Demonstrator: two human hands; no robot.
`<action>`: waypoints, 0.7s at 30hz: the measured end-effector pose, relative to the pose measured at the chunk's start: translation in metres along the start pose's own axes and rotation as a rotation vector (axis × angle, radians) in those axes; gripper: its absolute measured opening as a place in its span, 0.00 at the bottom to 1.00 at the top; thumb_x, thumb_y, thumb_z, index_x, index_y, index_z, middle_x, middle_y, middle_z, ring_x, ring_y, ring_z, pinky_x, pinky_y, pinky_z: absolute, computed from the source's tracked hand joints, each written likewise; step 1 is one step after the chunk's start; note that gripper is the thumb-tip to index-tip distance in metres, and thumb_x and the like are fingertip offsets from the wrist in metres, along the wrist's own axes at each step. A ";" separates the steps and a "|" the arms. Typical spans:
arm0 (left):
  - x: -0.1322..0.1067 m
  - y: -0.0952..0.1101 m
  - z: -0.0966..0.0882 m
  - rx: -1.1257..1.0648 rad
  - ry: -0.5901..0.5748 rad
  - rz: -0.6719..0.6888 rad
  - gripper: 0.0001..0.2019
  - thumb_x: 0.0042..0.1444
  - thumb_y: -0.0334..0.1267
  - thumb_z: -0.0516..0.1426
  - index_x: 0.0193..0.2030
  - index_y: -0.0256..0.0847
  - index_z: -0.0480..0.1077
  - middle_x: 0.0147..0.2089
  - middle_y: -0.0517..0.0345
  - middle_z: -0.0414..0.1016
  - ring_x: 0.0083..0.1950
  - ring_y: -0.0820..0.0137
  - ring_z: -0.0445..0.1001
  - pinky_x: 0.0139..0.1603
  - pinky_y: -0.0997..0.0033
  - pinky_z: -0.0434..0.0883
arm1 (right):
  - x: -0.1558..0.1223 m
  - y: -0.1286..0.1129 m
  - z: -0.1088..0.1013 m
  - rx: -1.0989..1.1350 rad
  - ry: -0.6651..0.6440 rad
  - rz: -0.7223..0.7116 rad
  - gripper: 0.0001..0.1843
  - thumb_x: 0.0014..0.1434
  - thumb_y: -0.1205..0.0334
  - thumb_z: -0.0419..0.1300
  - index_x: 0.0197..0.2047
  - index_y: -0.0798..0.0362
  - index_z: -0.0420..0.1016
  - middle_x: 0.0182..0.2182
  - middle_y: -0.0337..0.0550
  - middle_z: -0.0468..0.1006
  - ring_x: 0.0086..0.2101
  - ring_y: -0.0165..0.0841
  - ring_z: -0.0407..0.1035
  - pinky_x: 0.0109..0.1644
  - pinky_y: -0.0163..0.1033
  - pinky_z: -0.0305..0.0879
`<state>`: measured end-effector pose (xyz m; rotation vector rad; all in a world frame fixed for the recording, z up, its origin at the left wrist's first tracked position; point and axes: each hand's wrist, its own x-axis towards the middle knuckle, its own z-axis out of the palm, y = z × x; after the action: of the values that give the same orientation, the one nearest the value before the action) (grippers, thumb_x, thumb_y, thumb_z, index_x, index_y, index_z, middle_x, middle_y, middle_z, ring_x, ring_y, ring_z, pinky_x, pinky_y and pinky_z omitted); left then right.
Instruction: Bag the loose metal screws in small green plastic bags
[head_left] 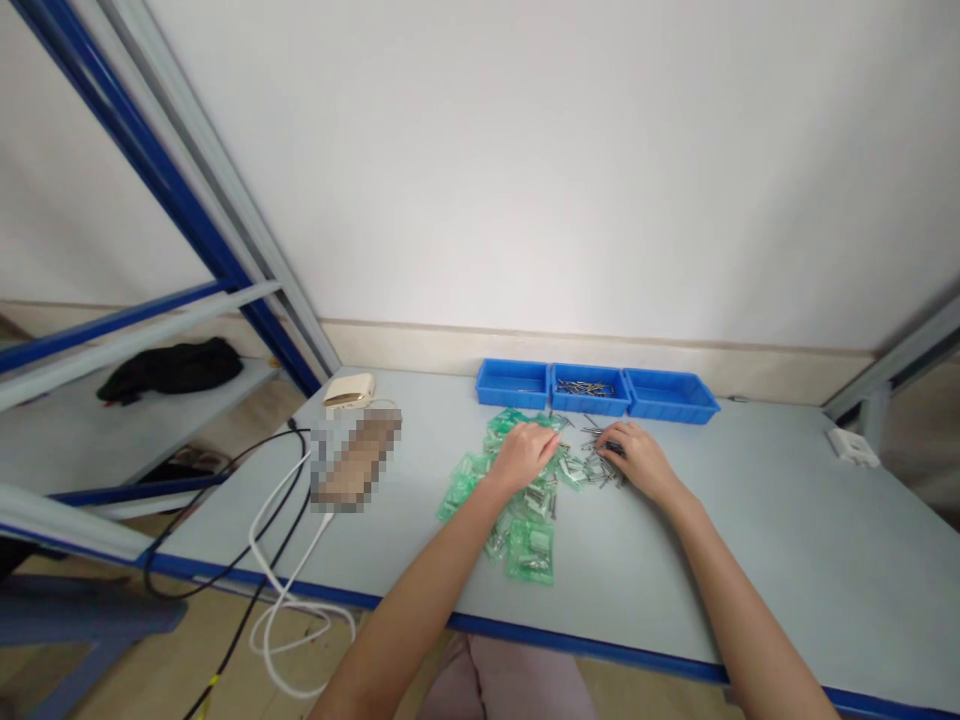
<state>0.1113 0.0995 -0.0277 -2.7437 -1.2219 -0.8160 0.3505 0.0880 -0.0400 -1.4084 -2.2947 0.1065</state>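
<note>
My left hand (525, 455) rests palm down on a heap of small green plastic bags (517, 520) in the middle of the grey table, fingers curled over the bags. My right hand (637, 460) lies beside it on a scatter of small metal screws (596, 462), fingertips pressed together among them. Whether it has pinched a screw I cannot make out. Three blue bins stand just behind the hands: the left one (512, 384), the middle one (591, 388) holding several metal parts, and the right one (670, 395).
A beige device (349, 391) and a blurred-out object (356, 460) lie to the left, with white and black cables (277, 560) hanging over the table's front edge (570, 645). A blue-and-grey rack (187, 200) with a black cloth (171, 367) stands left. A white block (851, 446) sits far right.
</note>
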 end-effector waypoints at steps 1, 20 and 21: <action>0.000 0.000 0.000 0.003 -0.004 0.000 0.19 0.67 0.40 0.42 0.28 0.39 0.67 0.27 0.58 0.71 0.34 0.70 0.69 0.39 0.69 0.62 | 0.000 -0.001 0.000 -0.012 -0.001 -0.006 0.06 0.59 0.61 0.54 0.36 0.51 0.72 0.37 0.45 0.75 0.40 0.37 0.67 0.45 0.42 0.61; -0.002 0.007 -0.001 -0.079 0.005 0.068 0.14 0.63 0.46 0.50 0.46 0.38 0.66 0.38 0.57 0.75 0.43 0.69 0.72 0.46 0.68 0.64 | 0.006 -0.036 0.005 0.687 0.279 0.215 0.17 0.53 0.46 0.59 0.37 0.51 0.72 0.34 0.46 0.78 0.33 0.37 0.72 0.40 0.43 0.68; -0.002 0.008 -0.001 -0.070 -0.002 0.088 0.13 0.63 0.46 0.50 0.46 0.39 0.67 0.39 0.56 0.75 0.43 0.69 0.72 0.46 0.68 0.64 | 0.007 -0.040 0.007 0.741 0.273 0.232 0.18 0.51 0.44 0.60 0.34 0.51 0.72 0.33 0.46 0.78 0.33 0.38 0.72 0.40 0.44 0.69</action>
<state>0.1151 0.0920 -0.0262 -2.8302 -1.0847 -0.8635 0.3119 0.0759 -0.0322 -1.1795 -1.6023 0.7074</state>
